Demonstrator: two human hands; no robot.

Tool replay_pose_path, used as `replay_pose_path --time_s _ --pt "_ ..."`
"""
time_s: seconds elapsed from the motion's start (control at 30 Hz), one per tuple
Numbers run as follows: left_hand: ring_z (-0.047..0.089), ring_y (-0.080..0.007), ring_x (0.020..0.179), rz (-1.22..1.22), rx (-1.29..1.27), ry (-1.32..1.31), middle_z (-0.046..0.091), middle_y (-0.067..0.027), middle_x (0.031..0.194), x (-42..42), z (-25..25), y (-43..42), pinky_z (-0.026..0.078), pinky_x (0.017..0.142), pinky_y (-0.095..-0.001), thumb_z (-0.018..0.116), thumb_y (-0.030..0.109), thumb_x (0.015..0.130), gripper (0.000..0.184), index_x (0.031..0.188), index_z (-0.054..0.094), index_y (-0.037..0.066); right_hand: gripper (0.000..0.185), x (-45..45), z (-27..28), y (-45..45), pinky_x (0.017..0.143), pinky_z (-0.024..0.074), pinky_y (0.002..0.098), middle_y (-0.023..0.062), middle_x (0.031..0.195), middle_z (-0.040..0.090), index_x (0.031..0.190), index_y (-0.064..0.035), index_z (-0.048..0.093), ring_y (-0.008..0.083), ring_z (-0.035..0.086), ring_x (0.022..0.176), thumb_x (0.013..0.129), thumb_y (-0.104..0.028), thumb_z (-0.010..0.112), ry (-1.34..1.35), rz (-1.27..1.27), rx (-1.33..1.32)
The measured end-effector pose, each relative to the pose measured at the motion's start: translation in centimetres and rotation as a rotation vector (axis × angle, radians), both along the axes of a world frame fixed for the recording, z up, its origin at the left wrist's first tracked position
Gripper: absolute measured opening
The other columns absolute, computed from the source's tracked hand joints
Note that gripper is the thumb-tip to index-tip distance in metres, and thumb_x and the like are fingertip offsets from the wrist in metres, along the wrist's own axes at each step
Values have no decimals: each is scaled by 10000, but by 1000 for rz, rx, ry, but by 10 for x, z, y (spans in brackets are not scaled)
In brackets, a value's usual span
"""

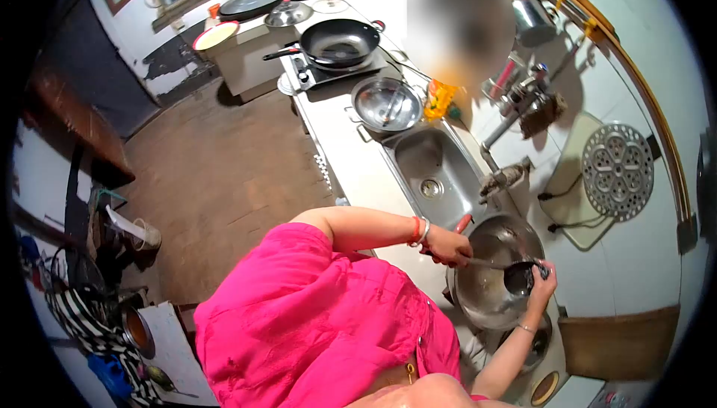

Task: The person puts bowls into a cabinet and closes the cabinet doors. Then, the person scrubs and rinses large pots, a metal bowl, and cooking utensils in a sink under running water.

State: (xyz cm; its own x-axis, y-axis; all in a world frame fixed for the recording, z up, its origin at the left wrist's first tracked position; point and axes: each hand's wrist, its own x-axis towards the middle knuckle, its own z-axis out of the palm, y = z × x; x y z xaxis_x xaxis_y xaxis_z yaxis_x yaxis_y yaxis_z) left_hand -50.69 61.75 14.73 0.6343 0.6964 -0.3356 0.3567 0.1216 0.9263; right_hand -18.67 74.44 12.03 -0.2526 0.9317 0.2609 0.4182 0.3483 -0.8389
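Head view shows the left hand [448, 246] gripping a ladle [517, 278] by its handle, the right hand [544, 281] clasping its head, over a basin [484, 297] beside the sink [427, 152]. White counter [345, 155] runs past a wok [340, 40], along brown floor [216, 165].

In front of me, white tabletop [357, 172] with inset steel sink [420, 155]. On it: one cooker [334, 78]; one steel pan [364, 107]; one orange packet [441, 99]; one large basin [478, 292] at my end.

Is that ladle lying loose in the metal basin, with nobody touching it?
No, the left hand grips the ladle by its handle, while the right hand is at its bowl.
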Motion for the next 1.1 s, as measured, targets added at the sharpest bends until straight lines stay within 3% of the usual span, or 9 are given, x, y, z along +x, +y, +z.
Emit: replay_pose_path --time_s 0.27,0.37,0.5,0.57,0.6,0.7,0.93,1.03,1.1 --pt "460 -110 477 66 -8 -298 464 -12 614 25 -44 6 390 424 -261 479 230 930 234 843 515 16 352 -6 -34 1 715 526 371 129 1044 596 1089 -27 569 240 589 884 782 -155 687 758 -551 -138" --pt "453 -80 516 173 -194 -351 499 -4 712 36 -50 0 378 421 -239 474 245 954 283 1126 531 27 365 -31 -45 4 673 521 361 110 1011 602 1075 -35 571 229 593 867 767 -166 717 1070 -654 -126" --pt "403 -59 493 202 -183 -459 474 3 731 61 -53 -6 348 421 -218 394 196 983 279 1201 479 44 385 -68 -73 0 617 513 347 85 966 610 1057 -46 574 213 600 846 746 -181 757 1418 -744 -150" --pt "389 -63 482 176 -196 -444 459 -3 721 65 -53 -3 355 403 -220 373 162 987 275 1206 465 23 327 -74 -91 8 493 563 350 120 975 581 1029 -10 547 281 615 738 769 -91 727 1514 -735 -291" --pt "402 -73 467 176 -198 -459 468 -12 705 67 -56 0 353 389 -229 384 157 981 259 1175 482 15 187 -80 -87 5 407 463 261 114 898 639 966 -39 582 212 645 665 837 -142 670 1466 -795 -377" --pt "416 -83 450 171 -182 -449 479 -21 685 66 -61 5 356 375 -237 400 146 974 240 1135 501 0 173 -76 -87 -6 455 510 262 103 789 648 973 -18 572 218 647 643 873 -153 617 1585 -716 -494" --pt "414 -81 414 147 -147 -153 486 -15 611 61 -70 34 333 364 -238 456 189 950 251 1073 531 -17 204 -65 -106 -47 613 519 369 120 872 657 951 -29 605 275 654 768 783 -112 686 1147 -356 -670" --pt "442 -106 397 107 24 52 523 -53 605 43 -55 40 350 364 -254 501 155 913 262 1091 516 -38 284 -41 -126 -31 740 512 419 165 876 650 992 -13 589 342 635 846 749 -119 690 2 -649 -259" --pt "473 -126 422 129 231 189 547 -79 619 34 -50 39 385 391 -271 527 129 887 285 1110 507 -49 377 -25 -117 -23 831 477 407 226 965 624 1072 -2 550 371 607 909 745 -142 674 -409 -780 -168"
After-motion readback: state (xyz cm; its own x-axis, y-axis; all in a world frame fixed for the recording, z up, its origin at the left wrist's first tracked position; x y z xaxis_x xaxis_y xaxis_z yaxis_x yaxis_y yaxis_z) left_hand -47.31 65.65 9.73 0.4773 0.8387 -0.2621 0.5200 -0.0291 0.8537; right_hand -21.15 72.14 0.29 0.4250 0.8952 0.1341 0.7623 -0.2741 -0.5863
